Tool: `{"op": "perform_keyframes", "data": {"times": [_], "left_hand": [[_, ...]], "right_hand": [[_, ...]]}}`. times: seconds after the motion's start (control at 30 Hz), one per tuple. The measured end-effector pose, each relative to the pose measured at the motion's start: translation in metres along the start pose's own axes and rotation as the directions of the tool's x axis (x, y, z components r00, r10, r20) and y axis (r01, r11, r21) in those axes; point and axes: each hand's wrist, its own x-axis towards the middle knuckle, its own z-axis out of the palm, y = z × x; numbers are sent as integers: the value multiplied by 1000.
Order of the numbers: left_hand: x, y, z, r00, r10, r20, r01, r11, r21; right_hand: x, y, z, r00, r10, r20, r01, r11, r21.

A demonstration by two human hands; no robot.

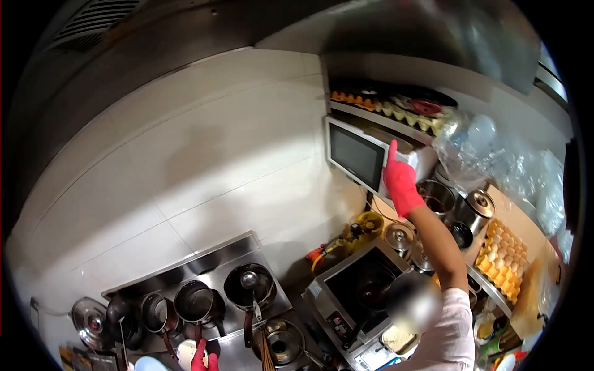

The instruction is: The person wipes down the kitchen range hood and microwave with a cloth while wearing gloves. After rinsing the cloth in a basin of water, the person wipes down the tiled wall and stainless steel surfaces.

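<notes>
My right hand (402, 182), in a pink rubber glove, reaches up to the right side of a white-framed screen (356, 153). One finger points upward and the others are partly curled. Nothing shows in this hand; whether the finger touches the frame, I cannot tell. At the bottom edge is my left hand (203, 360), also gloved in pink and mostly cut off. Its fingers are at the side of a white cup (185, 353) and appear to grip it. Saucepans (195, 302) with handles toward me are just beyond, and a ladle (249, 282) rests in a dark pan (234, 289).
An induction cooker (340, 328) holding a dark pan stands under my right arm. Steel pots (477, 207) and a tray of eggs (502, 260) are at the right. Plastic bags (495, 148) hang beside an upper shelf (383, 120) with egg cartons. A tiled wall (185, 154) bounds the back.
</notes>
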Motion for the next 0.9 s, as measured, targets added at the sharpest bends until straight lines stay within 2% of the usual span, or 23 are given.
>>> {"op": "perform_keyframes", "data": {"times": [0.03, 0.07, 0.13, 0.17, 0.23, 0.27, 0.3, 0.37, 0.4, 0.43, 0.5, 0.57, 0.63, 0.67, 0.7, 0.73, 0.77, 0.8, 0.83, 0.87, 0.9], "left_hand": [[0, 3, -1, 1000, 20, -3, -20, 999, 41], [-1, 14, -3, 1000, -9, -13, 8, 999, -43], [0, 51, -9, 993, -117, -3, 115, 979, -171], [-4, 54, -4, 990, -127, -56, 111, 969, -222], [-9, 65, -11, 986, -164, -18, 160, 975, -156], [-15, 52, -6, 978, -204, -53, 194, 970, -149], [-22, 50, -9, 973, -233, 6, 230, 958, -170], [-39, 45, -16, 952, -286, 112, 304, 929, -212], [-58, 5, 10, 941, -337, 7, 311, 860, -405], [-76, -38, 23, 957, -290, -14, 273, 917, -292], [-90, -3, -2, 952, -286, 106, 305, 897, -320], [-108, -6, -8, 949, -272, 160, 315, 855, -413], [-130, -23, -11, 936, -288, 202, 352, 747, -564], [-142, -35, -10, 926, -309, 218, 373, 649, -663], [-155, -51, -8, 914, -337, 227, 382, 523, -762], [-171, -71, -7, 904, -366, 222, 351, 336, -874], [-188, -95, -5, 902, -383, 198, 257, 110, -960], [-207, -121, -5, 906, -390, 162, 121, -126, -985], [-225, -148, -8, 910, -394, 127, 13, -280, -960], [-241, -175, -13, 902, -421, 96, -61, -345, -936], [-258, -194, -29, 850, -513, 123, 12, -215, -977]], "right_hand": [[-13, -14, -7, 996, -69, -53, 69, 998, 4], [-21, -19, 6, 976, -182, -119, 180, 983, -30], [-51, -52, -2, 951, -295, -93, 305, 946, 113], [-68, -71, -8, 931, -357, -78, 365, 908, 206], [-98, -113, -19, 900, -393, 189, 277, 850, 449], [-113, -129, -15, 838, -471, 275, 243, 773, 586], [-130, -144, -7, 758, -555, 342, 188, 688, 701], [-172, -180, 6, 621, -736, 270, 153, 452, 879], [-194, -202, -13, 508, -791, 341, 41, 417, 908], [-221, -225, -34, 381, -836, 395, -79, 396, 915], [-282, -267, -53, 269, -861, 431, -253, 369, 895], [-352, -311, -23, 80, -954, 290, -383, 239, 892], [-434, -346, -40, -127, -966, 225, -554, 257, 792], [-488, -369, -3, -219, -965, 146, -629, 254, 735], [-534, -385, 4, -254, -963, 94, -604, 233, 762], [-569, -390, -35, -325, -908, 263, -547, 408, 731], [-626, -403, -5, -330, -943, 53, -757, 298, 582], [-666, -410, -12, -289, -956, 59, -779, 271, 566], [-704, -408, -8, -207, -978, -5, -785, 163, 597], [-720, -404, -16, -255, -960, 114, -774, 273, 572], [-732, -399, -24, -303, -924, 232, -759, 381, 528]]}}
